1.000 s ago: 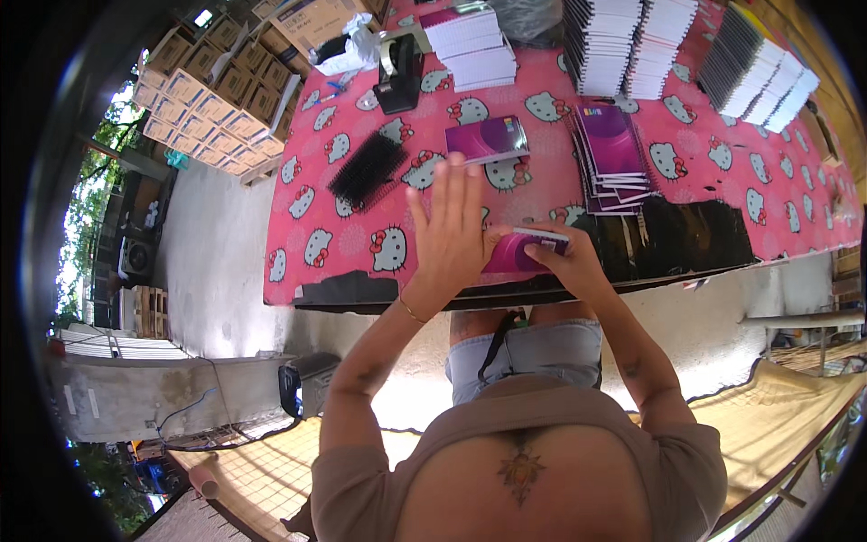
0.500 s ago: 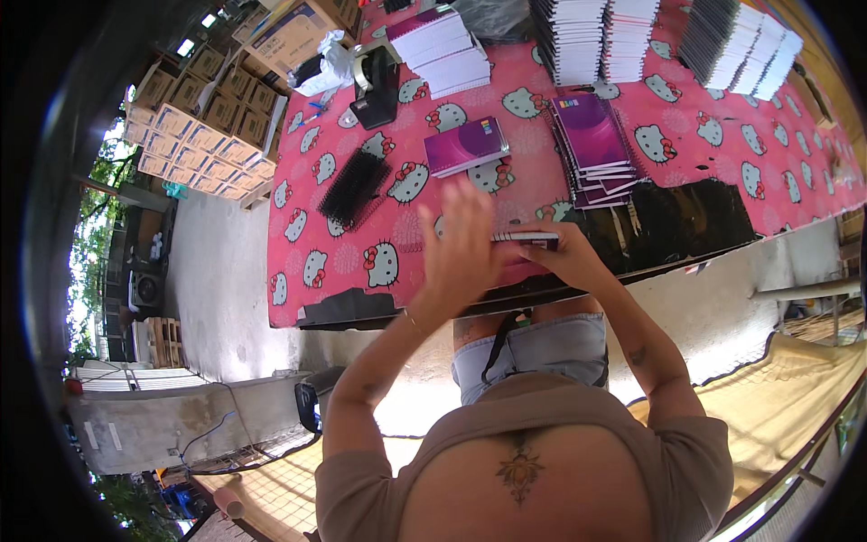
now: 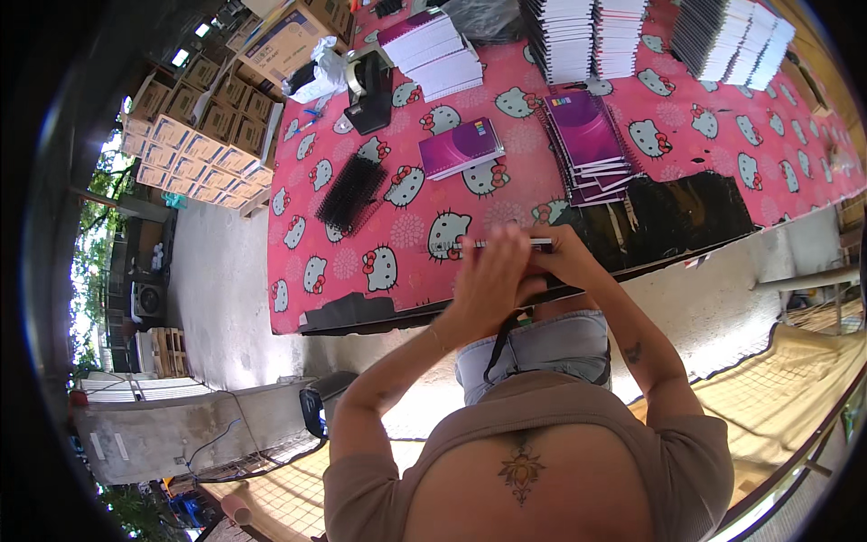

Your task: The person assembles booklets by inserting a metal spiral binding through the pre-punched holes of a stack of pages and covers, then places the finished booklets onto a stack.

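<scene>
At the near edge of the pink cat-print tabletop (image 3: 411,230), the blurry left hand (image 3: 492,280) just swung across the thin, white-paged notebook (image 3: 477,243); can't tell its grip. Right hand (image 3: 562,257) stays clamped on the other end, so both hands seem busy with it now.

The table (image 3: 411,294) spreads across the upper middle of the frame, with stacked cartons (image 3: 203,135) beyond its left edge, upper left. Binding coils (image 3: 352,196) lie on its left part, a tape dispenser (image 3: 370,99) behind them. Right of the coils sits a small notebook stack (image 3: 461,147), then a notebook pile (image 3: 587,135); tall notebook stacks (image 3: 566,41) stand behind. A held notebook (image 3: 542,245) is mid-frame, by the near edge.
</scene>
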A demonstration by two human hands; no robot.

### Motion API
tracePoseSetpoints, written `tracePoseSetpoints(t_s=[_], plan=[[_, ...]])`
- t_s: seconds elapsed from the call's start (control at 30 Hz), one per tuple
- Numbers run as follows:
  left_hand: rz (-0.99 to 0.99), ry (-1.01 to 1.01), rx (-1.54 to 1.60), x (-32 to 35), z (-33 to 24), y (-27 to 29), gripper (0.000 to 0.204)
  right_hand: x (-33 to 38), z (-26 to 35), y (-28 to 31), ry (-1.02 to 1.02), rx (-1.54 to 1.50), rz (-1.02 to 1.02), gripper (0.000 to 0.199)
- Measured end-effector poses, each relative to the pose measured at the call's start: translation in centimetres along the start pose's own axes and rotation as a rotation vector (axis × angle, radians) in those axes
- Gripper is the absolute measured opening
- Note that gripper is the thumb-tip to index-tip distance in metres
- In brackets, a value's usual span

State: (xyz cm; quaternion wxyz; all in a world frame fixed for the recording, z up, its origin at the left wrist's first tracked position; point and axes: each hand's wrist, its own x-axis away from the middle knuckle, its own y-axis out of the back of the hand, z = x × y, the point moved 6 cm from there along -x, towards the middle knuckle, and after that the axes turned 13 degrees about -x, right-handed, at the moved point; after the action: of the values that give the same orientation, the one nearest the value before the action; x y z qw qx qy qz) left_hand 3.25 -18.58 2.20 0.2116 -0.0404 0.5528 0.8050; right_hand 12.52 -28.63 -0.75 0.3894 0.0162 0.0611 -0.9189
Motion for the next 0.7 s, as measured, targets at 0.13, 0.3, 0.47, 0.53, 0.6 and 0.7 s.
tracePoseSetpoints(t_s=[0.13, 0.3, 0.47, 0.53, 0.6, 0.7], plan=[[-0.047, -0.036, 0.072, -1.6, 0.5, 0.7, 0.083, 0.5, 0.4, 0.2, 0.080, 0.049, -0.011, 0.039], [-0.123, 0.062, 0.164, -1.4, 0.0, 0.4, 0.084, 0.2, -1.4, 0.4, 0.049, 0.061, -0.042, 0.037], [-0.133, -0.003, 0.183, 1.5, -2.6, 0.1, 0.081, 0.3, -0.9, 0.2, 0.166, 0.020, -0.043, 0.034], [-0.158, 0.016, 0.167, 2.4, -2.9, -0.1, 0.084, 0.0, -0.5, -0.1, 0.162, 0.007, -0.042, 0.034], [-0.185, 0.134, 0.319, -1.4, 0.6, 2.9, 0.056, 0.4, -0.4, 0.3, 0.050, -0.017, -0.062, 0.035], [-0.235, 0.163, 0.427, -2.6, 2.6, 3.4, 0.030, 0.9, 2.5, 0.2, -0.033, 0.220, 0.000, 0.035]])
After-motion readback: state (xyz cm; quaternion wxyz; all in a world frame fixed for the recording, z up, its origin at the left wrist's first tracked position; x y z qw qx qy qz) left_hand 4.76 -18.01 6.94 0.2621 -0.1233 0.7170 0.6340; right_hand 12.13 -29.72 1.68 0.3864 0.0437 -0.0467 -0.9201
